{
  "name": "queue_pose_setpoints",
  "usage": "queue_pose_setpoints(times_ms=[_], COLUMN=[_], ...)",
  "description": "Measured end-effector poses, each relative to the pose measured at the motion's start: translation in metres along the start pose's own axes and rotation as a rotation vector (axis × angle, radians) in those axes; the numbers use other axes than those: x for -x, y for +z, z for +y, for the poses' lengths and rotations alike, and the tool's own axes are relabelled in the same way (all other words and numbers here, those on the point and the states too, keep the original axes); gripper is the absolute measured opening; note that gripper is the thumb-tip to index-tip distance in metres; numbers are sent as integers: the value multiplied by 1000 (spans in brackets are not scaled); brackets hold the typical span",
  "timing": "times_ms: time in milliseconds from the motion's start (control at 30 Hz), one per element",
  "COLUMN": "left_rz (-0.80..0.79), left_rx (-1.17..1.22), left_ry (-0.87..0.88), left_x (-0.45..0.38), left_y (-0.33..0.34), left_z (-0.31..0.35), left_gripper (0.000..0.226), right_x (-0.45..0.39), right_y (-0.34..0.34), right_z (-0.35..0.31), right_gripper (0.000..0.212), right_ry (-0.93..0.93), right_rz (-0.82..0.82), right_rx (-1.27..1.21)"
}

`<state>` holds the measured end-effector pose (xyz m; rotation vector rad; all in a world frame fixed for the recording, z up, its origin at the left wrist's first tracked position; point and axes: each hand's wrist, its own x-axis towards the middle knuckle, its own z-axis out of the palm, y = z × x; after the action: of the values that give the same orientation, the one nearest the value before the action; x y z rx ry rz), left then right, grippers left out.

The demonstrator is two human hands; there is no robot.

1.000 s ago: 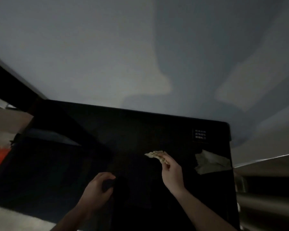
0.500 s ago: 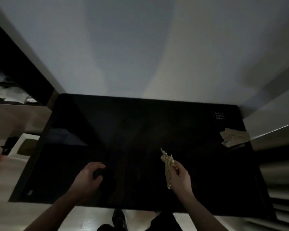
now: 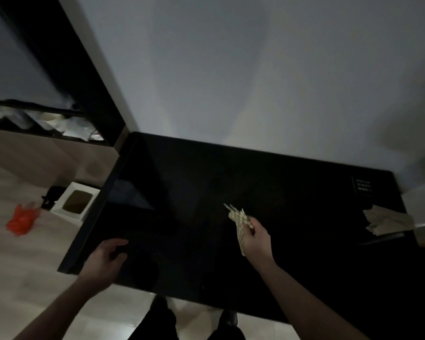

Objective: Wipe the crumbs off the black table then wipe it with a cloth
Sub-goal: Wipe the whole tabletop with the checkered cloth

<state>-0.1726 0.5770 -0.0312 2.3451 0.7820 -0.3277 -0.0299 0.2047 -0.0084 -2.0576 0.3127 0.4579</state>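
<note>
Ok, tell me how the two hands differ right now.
The right hand grips a pale checked cloth, lifted over the middle of the black table; the left hand holds no cloth and curls at the table's near left part, possibly around something dark that is too dim to tell. The right hand reaches further in than the left. Both are bare and over the tabletop.

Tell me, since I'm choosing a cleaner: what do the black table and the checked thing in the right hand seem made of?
Black table: a smooth, glossy top, perhaps glass or lacquered board; it mirrors the pale wall near its left edge. The dim light leaves this open.
Checked cloth: soft woven fabric by its look, matte, bunched and drooping from the right hand.
</note>
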Motion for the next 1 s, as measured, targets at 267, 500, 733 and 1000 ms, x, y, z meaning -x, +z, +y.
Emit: queue_pose_setpoints(times_ms=[267,500,733,1000], left_rz=[5,-89,-117,52], left_rx=[-58,-97,108,128], left_ry=[-61,-153,-199,-156], left_x=[-122,-222,-262,-262], left_y=[-52,-58,-41,-30], left_z=[-52,-95,-107,-108], left_gripper=[38,66,64,62], right_x=[-63,-119,-93,-150], right_y=[92,223,294,314], right_z=[-59,-67,-52,-68], right_gripper=[37,46,61,69], right_ry=[-110,-148,-433,-353], right_rz=[170,-21,-274,-224], right_rx=[6,357,663,848])
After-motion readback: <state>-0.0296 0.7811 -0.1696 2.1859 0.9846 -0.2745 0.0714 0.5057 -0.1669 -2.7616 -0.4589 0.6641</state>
